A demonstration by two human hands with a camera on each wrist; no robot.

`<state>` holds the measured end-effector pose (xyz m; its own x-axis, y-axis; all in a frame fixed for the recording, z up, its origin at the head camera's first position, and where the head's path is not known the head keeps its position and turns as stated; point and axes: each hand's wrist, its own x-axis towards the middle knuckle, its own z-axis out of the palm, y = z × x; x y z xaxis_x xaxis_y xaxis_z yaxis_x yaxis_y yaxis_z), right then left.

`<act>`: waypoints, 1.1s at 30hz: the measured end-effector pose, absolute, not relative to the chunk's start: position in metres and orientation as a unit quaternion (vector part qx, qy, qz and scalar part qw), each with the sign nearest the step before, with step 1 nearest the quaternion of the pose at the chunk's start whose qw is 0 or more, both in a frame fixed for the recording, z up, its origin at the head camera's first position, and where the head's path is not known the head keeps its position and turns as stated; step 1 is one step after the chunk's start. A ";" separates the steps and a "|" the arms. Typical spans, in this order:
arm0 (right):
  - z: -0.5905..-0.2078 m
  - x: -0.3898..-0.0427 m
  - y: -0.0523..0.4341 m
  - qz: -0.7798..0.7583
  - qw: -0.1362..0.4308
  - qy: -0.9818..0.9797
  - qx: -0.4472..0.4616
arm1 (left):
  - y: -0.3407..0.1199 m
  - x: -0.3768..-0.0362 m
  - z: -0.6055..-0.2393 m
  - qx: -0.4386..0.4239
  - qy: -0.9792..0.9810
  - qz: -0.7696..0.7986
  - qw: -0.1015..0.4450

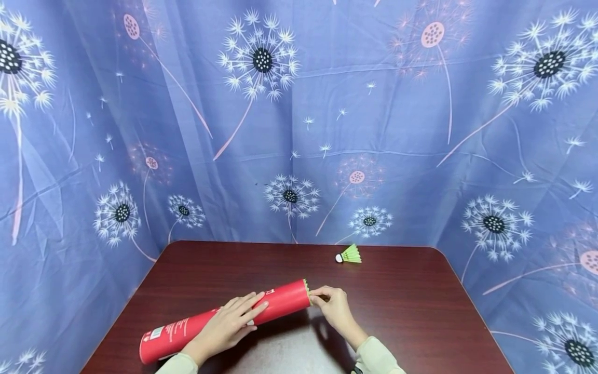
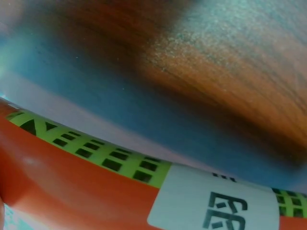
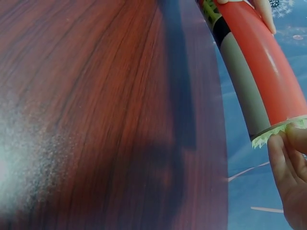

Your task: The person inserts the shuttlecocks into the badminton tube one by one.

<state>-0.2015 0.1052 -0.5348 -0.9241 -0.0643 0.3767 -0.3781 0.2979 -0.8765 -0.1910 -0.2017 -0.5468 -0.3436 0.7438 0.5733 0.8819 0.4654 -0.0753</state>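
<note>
A long red shuttlecock tube (image 1: 287, 301) lies slanted over the table, its mouth toward the right. My left hand (image 1: 231, 324) holds it around the middle, fingers over the top and thumb on the near side. The green, jagged skirt of a shuttlecock (image 3: 263, 140) pokes slightly out of the mouth; the rest of it is hidden inside. There my right hand (image 1: 334, 309) pinches the skirt's edge between thumb and fingers. Close up in the left wrist view, the tube (image 2: 72, 172) shows a green checked band and a white label. Another shuttlecock (image 1: 349, 254), green with a white head, lies farther back.
The dark wood table (image 1: 411, 306) has rounded far corners. A blue curtain (image 1: 327, 114) with dandelion prints hangs behind it and along both sides. Light glares off the table's near middle.
</note>
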 end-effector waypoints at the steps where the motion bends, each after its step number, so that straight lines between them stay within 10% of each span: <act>1: -0.535 -0.202 0.105 0.578 0.137 -0.791 0.145 | -0.201 -0.191 -0.547 -0.501 -0.811 -0.125 0.276; 33: -0.516 -0.232 0.161 0.538 0.106 -0.811 0.203 | -0.205 -0.189 -0.546 -0.498 -0.811 -0.130 0.278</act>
<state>-0.2316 0.1611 -0.5163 -0.8949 -0.2162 0.3904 -0.4438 0.3389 -0.8296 -0.1894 -0.2047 -0.5463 -0.3495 0.7352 0.5808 0.8801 0.4702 -0.0656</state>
